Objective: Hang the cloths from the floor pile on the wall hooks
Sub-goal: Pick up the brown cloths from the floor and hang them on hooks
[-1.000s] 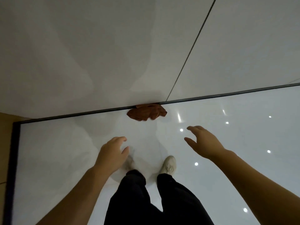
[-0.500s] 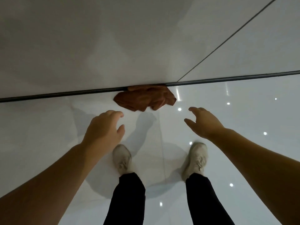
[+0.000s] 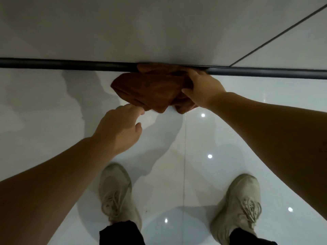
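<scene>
The single head view looks steeply down, close over the floor (image 3: 230, 138) where it meets the wall (image 3: 159, 29).

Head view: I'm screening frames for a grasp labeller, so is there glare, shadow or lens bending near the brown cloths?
Head view: small bright ceiling-light reflections dot the glossy floor, none on the brown cloths; soft grey shadows spread left of and below the pile; the dark baseboard bows slightly from the wide lens; the right hand and left hand look mildly soft.
</scene>
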Motion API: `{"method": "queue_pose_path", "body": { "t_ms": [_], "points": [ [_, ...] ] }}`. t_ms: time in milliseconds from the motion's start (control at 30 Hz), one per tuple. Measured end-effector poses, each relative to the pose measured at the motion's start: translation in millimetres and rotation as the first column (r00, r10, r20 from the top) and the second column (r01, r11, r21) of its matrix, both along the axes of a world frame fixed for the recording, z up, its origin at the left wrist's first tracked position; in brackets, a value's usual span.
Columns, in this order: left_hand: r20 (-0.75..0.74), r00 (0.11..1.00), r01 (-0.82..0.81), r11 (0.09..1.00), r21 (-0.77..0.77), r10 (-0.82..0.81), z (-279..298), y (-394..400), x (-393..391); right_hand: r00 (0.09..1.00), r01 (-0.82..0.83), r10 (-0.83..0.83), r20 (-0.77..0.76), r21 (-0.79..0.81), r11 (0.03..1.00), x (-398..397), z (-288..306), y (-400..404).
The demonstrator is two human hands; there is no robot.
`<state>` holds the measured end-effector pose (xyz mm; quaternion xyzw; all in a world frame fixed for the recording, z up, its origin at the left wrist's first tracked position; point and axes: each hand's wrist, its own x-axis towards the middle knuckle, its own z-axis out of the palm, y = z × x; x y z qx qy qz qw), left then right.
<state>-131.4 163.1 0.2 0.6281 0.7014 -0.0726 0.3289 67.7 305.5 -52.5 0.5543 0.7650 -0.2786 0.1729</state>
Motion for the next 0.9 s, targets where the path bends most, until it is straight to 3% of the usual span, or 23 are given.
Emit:
{"method": "queue_pose_path", "body": {
  "t_ms": [133, 267, 433, 633, 800, 900],
  "points": [
    [0.017, 1.000, -0.022, 1.000, 0.021, 0.021, 14, -7, -11, 0.996, 0.031, -0.034, -0.082, -0.035, 0.999, 0, 15, -6],
    [0.054, 0.996, -0.068, 0.997, 0.042, 0.066, 74, -12, -20, 0.994, -0.066, 0.054, -0.091, -0.127, 0.990, -4, 93, -18],
    [0.107, 0.977, -0.191, 0.979, 0.074, 0.182, 216, -16, -24, 0.968, -0.197, 0.197, -0.155, 0.016, 0.980, -21, 269, -26],
    [0.209, 0.938, -0.322, 0.917, 0.234, 0.277, 432, -19, -32, 0.919, -0.269, 0.260, -0.295, 0.011, 0.963, -52, 507, -28],
    [0.259, 0.922, -0.374, 0.834, 0.407, 0.287, 588, -28, -29, 0.779, -0.393, 0.421, -0.464, 0.162, 0.905, -73, 692, -37],
    [0.252, 0.910, -0.415, 0.752, 0.513, 0.330, 669, -35, -19, 0.641, -0.410, 0.547, -0.538, 0.362, 0.837, -80, 781, -44]
  ]
}}
